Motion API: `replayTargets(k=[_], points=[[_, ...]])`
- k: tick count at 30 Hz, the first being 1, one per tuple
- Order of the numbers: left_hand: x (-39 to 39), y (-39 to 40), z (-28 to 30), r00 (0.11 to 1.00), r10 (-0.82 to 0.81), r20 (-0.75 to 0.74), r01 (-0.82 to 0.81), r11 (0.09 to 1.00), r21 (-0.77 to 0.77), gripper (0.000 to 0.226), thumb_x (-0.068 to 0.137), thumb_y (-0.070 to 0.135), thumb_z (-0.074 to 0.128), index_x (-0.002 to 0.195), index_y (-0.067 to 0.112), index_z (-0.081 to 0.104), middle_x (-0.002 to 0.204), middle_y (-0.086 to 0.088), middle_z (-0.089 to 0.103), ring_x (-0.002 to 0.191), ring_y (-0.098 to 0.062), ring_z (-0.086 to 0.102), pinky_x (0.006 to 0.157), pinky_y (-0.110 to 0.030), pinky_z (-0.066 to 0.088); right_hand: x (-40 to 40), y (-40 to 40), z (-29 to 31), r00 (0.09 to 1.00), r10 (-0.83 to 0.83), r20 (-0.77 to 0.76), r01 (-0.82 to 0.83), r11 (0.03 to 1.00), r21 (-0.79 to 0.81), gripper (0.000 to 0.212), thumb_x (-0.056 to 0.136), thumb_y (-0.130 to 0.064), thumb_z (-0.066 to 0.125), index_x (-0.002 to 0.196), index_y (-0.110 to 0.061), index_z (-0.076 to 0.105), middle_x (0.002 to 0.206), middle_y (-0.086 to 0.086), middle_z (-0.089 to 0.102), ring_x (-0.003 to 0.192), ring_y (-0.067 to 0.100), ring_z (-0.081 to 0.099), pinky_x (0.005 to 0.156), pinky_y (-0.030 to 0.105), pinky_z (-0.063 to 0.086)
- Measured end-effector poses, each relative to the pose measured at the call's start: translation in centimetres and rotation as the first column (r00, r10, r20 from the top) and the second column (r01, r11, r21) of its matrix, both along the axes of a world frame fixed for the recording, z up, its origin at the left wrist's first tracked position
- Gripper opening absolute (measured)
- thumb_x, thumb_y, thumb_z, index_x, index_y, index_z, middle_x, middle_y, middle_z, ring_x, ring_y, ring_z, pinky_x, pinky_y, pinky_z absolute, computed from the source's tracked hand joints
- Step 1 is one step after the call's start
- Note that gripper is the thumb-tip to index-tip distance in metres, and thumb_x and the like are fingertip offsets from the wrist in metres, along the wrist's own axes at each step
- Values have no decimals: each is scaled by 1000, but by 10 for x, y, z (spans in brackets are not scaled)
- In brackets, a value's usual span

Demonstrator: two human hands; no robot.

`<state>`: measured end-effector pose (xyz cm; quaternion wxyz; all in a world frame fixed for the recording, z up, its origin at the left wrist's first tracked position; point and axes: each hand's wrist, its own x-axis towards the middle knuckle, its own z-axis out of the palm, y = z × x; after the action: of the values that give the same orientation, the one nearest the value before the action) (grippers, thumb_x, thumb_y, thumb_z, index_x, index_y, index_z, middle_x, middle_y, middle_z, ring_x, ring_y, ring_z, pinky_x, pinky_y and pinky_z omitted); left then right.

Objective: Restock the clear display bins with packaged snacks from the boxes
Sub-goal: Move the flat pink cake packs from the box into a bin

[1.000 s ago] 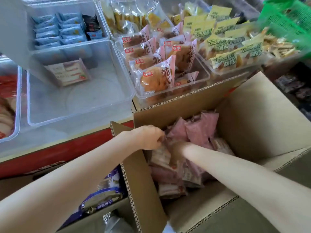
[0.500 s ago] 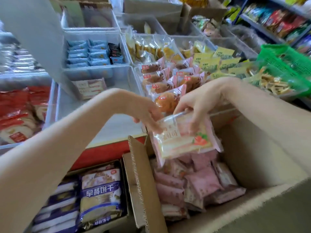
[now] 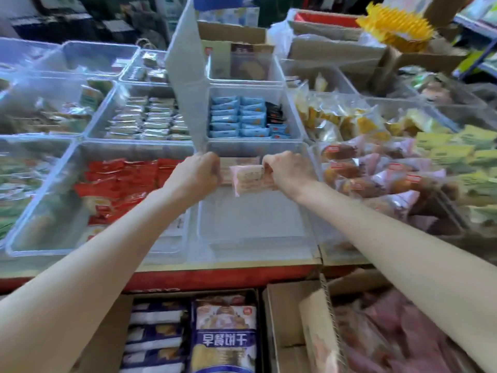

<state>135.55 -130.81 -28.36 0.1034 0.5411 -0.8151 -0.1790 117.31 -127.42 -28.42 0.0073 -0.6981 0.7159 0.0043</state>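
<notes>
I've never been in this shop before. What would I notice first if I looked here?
Two hands, the left hand and the right hand, hold pink snack packets over a nearly empty clear bin in the middle. Left of it, a bin is piled with bright red packets. A yellow frilly thing sits on boxes at the far right.
</notes>
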Motion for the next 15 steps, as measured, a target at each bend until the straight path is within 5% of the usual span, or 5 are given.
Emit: replayTargets(k=[4,8,11,15], points=[[26,-25,-33,984,-87,155,78,995,65,35,86,10,49,120,15,58,121,-10,59,113,-29,53,95,-34,43,19,-45,-53,975,-138,176,123,988,93,31,87,-3,46,111,-12,64,113,15,63,102,34,61,74,34,51],[26,-38,-56,986,-95,138,92,995,30,38,87,8,45,122,16,55,120,-8,55,110,-29,53,89,-34,42,31,-79,-88,909,-221,353,185,974,133,27,88,-2,49,110,-9,62,118,17,60,103,34,59,67,31,50],[27,-44,-67,985,-122,122,122,992,7,38,88,9,44,124,16,53,119,-8,54,109,-29,54,89,-36,43,34,-101,-111,893,-224,391,171,971,164,35,86,0,52,119,-8,55,123,19,56,110,36,55,82,41,54],[30,-46,-74,986,-157,59,158,988,-3,39,88,7,44,127,13,47,120,-8,52,107,-28,54,88,-36,43,27,-115,-127,838,-294,460,201,950,240,52,87,0,45,138,-6,39,142,21,37,133,36,32,111,38,29]])
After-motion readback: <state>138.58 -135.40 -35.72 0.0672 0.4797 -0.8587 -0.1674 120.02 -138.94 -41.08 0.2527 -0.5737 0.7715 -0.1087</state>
